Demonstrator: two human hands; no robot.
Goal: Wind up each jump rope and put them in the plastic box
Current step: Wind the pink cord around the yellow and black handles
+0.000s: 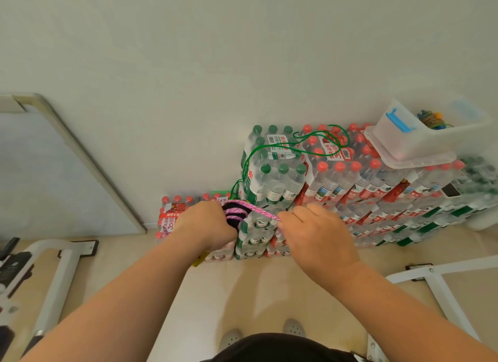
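**Taut pink rope point(262, 212) between two grips**

The left hand point(207, 224) clenches the black handles point(232, 222), braided coils already round them. The right hand point(315, 232) pinches the free strand, which runs rightward from that grip, so it is better placed for the next wrap. The translucent plastic box point(404, 143) sits far right on shrink-wrapped bottle packs point(336, 178) — well apart.

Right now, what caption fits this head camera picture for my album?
Left hand grips the half-wound pink jump rope, right hand pulls its cord tight; green rope lies on bottle packs.
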